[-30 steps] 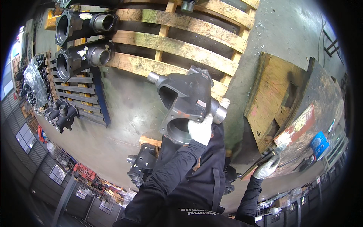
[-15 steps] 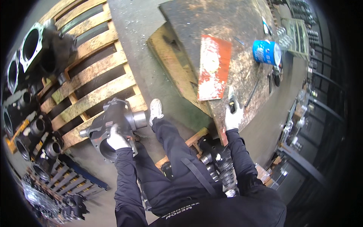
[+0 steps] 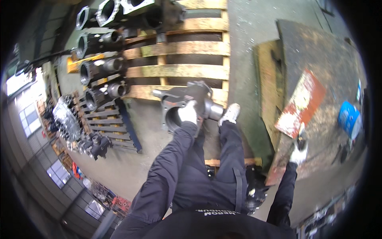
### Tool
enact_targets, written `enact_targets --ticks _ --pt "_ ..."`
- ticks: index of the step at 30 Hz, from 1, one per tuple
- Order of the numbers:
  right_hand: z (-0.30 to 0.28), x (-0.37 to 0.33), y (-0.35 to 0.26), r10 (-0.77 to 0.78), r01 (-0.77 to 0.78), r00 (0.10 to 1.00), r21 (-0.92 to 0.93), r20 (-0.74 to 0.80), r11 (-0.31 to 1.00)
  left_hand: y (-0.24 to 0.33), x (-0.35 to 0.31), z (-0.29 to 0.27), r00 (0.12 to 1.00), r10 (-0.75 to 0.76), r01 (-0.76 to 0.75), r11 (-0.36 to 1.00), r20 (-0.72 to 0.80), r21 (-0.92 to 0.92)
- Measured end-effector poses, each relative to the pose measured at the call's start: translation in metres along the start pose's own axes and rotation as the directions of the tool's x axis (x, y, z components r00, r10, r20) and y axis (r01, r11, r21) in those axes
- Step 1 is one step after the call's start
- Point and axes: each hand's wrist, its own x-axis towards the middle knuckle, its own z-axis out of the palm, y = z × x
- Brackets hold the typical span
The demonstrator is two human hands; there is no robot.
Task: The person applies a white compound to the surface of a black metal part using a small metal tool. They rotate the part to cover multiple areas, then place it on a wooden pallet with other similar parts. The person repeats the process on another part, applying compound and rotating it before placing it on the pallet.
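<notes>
My left hand (image 3: 188, 112), in a white glove, grips the edge of a round opening in a dark cast-metal housing (image 3: 175, 98). The housing has a bright machined tube at its right end and lies in front of my legs, by the pallet's near edge. On the right, my gloved right hand (image 3: 298, 154) is closed round the dark handle of what looks like a putty knife (image 3: 301, 142). Its blade points away from me, at the near right edge of a red plate (image 3: 314, 95) smeared with white paste. A blue can (image 3: 348, 118) stands farther right on the table.
A wooden pallet (image 3: 187, 71) lies ahead, with several similar housings (image 3: 104, 67) along its left. The worn table (image 3: 334, 59) fills the right side, with a wooden board (image 3: 269, 79) along its left edge. A second pallet (image 3: 113, 125) is at left, near plastic-wrapped parts (image 3: 67, 117).
The view has swung left, so everything sits farther right in it. My left hand keeps its hold on the housing. My right hand still holds the putty knife beside the red plate.
</notes>
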Motion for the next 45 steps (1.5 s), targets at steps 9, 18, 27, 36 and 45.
enact_targets --ticks 9,18,27,36,45 --pt "0.038 -0.131 -0.179 -0.459 0.477 0.823 0.032 0.334 0.878 0.031 -0.024 0.015 0.976 -0.204 0.214 0.953 0.071 -0.216" --pt "0.189 -0.202 -0.338 -0.333 0.517 0.318 0.132 0.888 0.846 0.06 -0.016 -0.015 0.921 -0.205 0.064 0.918 0.331 0.391" --pt "0.229 -0.225 -0.385 -0.104 0.68 0.386 -0.206 0.917 0.704 0.068 -0.021 -0.172 0.91 0.38 -0.413 0.79 0.167 0.454" --pt "0.244 -0.219 -0.396 0.03 0.716 0.397 -0.33 0.917 0.615 0.05 0.035 -0.18 0.882 -0.103 -0.317 0.592 0.46 0.741" --pt "0.246 -0.222 -0.418 0.019 0.823 0.346 -0.313 0.938 0.474 0.058 0.048 -0.161 0.851 -0.279 -0.285 0.465 0.444 0.838"
